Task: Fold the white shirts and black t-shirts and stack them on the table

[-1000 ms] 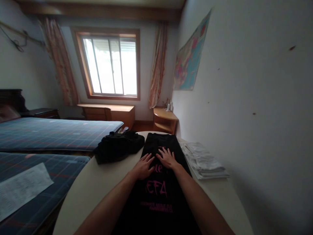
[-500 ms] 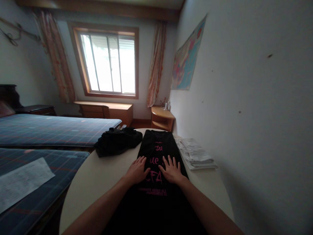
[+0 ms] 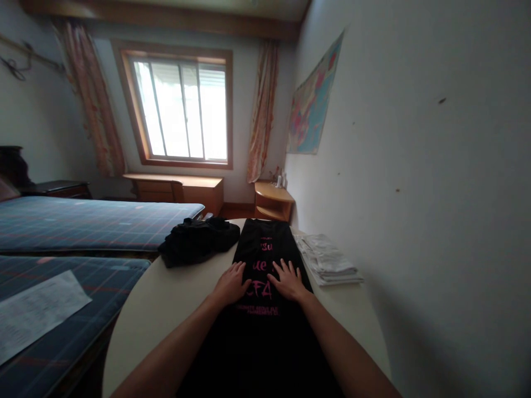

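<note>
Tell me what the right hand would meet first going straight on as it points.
Pink lettering, probably, on the black cloth under the right hand; nothing seems to stand in that line, though depth is unclear.

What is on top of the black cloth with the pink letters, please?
The left hand and the right hand rest on the black cloth. Pink letters show between them. The cloth directly beneath the hands is covered, so any print there cannot be seen.
</note>
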Tool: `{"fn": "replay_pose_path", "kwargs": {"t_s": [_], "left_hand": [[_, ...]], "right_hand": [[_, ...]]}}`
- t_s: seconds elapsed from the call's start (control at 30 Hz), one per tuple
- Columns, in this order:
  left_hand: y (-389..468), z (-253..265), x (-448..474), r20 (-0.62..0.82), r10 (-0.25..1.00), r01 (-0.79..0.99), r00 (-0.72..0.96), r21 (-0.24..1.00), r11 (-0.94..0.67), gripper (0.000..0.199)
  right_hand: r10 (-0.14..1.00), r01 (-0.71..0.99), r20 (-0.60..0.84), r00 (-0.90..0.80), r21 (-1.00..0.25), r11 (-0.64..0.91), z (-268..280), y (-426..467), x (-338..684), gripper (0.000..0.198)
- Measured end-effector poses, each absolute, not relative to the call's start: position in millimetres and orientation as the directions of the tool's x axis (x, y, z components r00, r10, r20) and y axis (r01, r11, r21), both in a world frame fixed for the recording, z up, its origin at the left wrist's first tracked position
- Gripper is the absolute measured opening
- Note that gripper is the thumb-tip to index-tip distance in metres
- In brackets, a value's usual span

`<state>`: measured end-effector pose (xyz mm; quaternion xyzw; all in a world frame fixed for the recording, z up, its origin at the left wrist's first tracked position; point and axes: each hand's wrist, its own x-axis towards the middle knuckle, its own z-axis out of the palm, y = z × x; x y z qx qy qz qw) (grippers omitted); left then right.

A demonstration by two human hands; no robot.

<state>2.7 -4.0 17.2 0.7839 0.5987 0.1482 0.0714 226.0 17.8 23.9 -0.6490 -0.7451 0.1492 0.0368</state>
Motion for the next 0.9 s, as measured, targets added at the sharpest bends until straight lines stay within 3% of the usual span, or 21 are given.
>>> {"fn": "replay_pose_path", "kwargs": {"t_s": [0.23,0.4,0.53,0.7,0.9], "left_hand": [[-51.1,38.9,-24.5,0.136,0.985,0.921,0.111,0.359,-0.153,0.05],[-78.1,36.7,-36.2,0.115,0.991,0.911,0.072,0.396,-0.112,0.043],[-92.4,26.5,-36.0,0.164,0.986,0.909,0.03,0.407,-0.095,0.043],[-96.9,20.5,-34.6,0.231,0.971,0.898,0.057,0.414,-0.151,0.044],[-99.6,26.3,-34.8,0.243,0.97,0.915,0.011,0.389,-0.108,0.045]], "right_hand": [[0.946,0.935,-0.168,-0.279,-0.271,0.228,32.7,-40.4,239.4,0.07],[0.946,0.919,-0.053,-0.32,-0.261,0.297,47.6,-86.9,239.9,0.06],[0.967,0.951,0.01,-0.255,-0.181,0.252,65.3,-114.0,246.3,0.048],[0.966,0.971,-0.11,-0.233,-0.085,0.224,78.4,-133.4,264.2,0.041],[0.919,0.934,-0.226,-0.322,-0.232,0.27,101.1,-148.9,282.8,0.047]]}}
